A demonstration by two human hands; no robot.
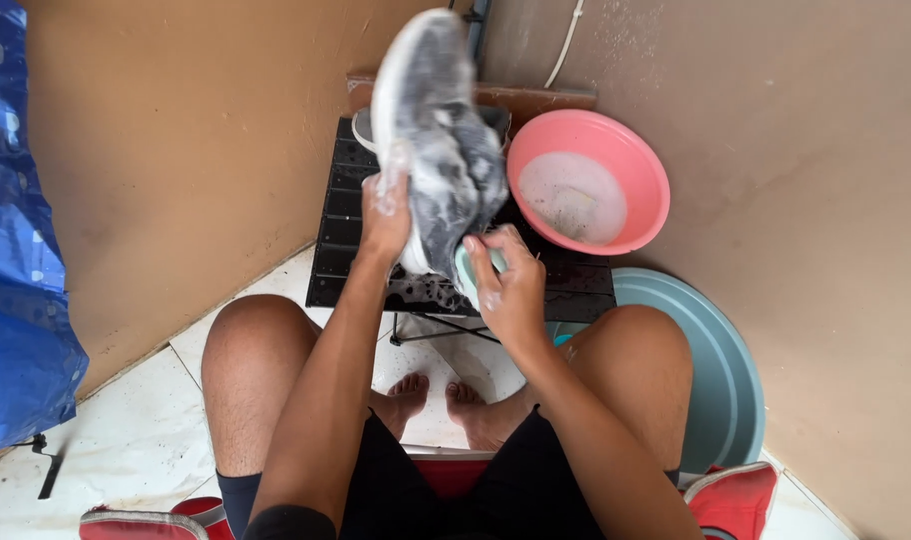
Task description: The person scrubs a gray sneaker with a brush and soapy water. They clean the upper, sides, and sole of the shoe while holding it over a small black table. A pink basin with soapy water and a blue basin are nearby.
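Your left hand is closed around the sole edge of a soapy grey-and-white sneaker, holding it raised and tilted above the black slatted table. The upper part of the shoe is blurred, so its exact attitude cannot be read. Your right hand is clenched on a pale green scrub brush, whose head is pressed against the lower end of the sneaker, just above the table surface.

A pink basin with cloudy, sudsy water sits on the far right of the table, close beside the shoe. A larger grey-blue tub stands on the floor beside your right knee. Your bare feet rest on the white tiled floor beneath the table.

Findings on risk: the shoe is coated in lather and you hold it one-handed by a narrow edge; a firm brush stroke could, in my judgement, twist it out of your grasp and drop it onto the table or into the pink basin. That basin stands near the table's edge and a knock from the sneaker could tip it. Runoff on the tiles under your bare feet makes for slippery footing.
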